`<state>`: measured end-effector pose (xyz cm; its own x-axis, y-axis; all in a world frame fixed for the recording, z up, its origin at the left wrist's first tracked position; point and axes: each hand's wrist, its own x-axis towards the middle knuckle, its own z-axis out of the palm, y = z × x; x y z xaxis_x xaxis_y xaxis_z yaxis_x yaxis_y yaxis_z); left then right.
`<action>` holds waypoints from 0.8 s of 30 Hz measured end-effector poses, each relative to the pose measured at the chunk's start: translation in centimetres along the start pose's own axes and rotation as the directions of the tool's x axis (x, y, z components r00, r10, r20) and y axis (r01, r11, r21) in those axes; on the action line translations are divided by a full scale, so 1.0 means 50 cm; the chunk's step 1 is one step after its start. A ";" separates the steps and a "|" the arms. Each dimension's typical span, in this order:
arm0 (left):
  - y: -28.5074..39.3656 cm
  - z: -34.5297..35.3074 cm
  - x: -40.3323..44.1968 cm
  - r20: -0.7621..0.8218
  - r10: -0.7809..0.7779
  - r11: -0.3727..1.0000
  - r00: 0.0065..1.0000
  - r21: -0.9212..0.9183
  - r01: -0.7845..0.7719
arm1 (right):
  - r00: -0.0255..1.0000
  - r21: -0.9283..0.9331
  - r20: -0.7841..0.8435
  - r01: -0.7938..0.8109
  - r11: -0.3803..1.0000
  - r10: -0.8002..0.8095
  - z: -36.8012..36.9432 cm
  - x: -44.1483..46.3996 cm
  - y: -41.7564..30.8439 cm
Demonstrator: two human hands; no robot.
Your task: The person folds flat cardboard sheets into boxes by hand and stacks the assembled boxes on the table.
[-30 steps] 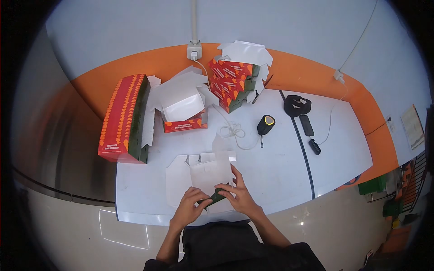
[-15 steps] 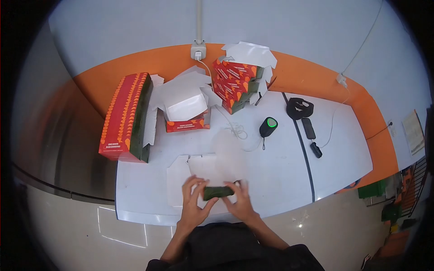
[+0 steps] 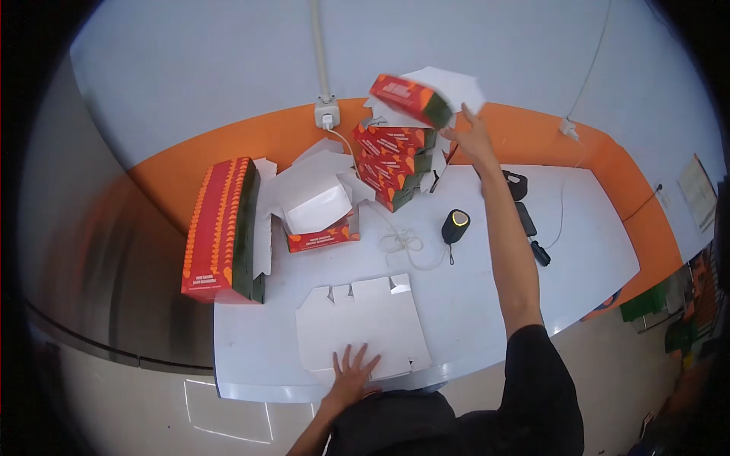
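1. Our left hand (image 3: 352, 378) lies flat with its fingers spread wide. It presses on the near edge of a white card sheet (image 3: 361, 323).
2. The sheet lies flat on the tabletop (image 3: 471, 311), close to the front edge, with small cuts along its far side.
3. Our right hand (image 3: 473, 143) reaches far out to the top of the box stack (image 3: 391, 163). It is at the right end of a red box (image 3: 399, 95), with the thumb and fingers a bit apart. We cannot tell if it grips the box tight.
4. That red box is tilted and blurry, above the rest of the stack, with white card behind it.
5. Left of the stack sits an open box (image 3: 318, 209), white inside and red in front.
6. Farther left is a long row of red boxes (image 3: 217, 228) with green sides.
7. A black speaker (image 3: 455, 228) with a yellow ring stands between a curly white cord (image 3: 403, 242) and our right arm.
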<state>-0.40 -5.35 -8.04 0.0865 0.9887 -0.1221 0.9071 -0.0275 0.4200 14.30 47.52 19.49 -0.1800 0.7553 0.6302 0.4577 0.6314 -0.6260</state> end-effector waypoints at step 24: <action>-0.004 -0.032 0.076 -0.075 0.146 0.881 0.986 -0.443 -0.164 | 0.667 0.440 0.660 -0.717 0.541 0.346 0.107 -0.467 0.002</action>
<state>-0.90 -1.32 -7.12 0.1868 0.9824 0.0079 0.6028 -0.1210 0.7887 13.88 30.88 2.25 -0.5363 0.8381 -0.0999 -0.0065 -0.1224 -0.9925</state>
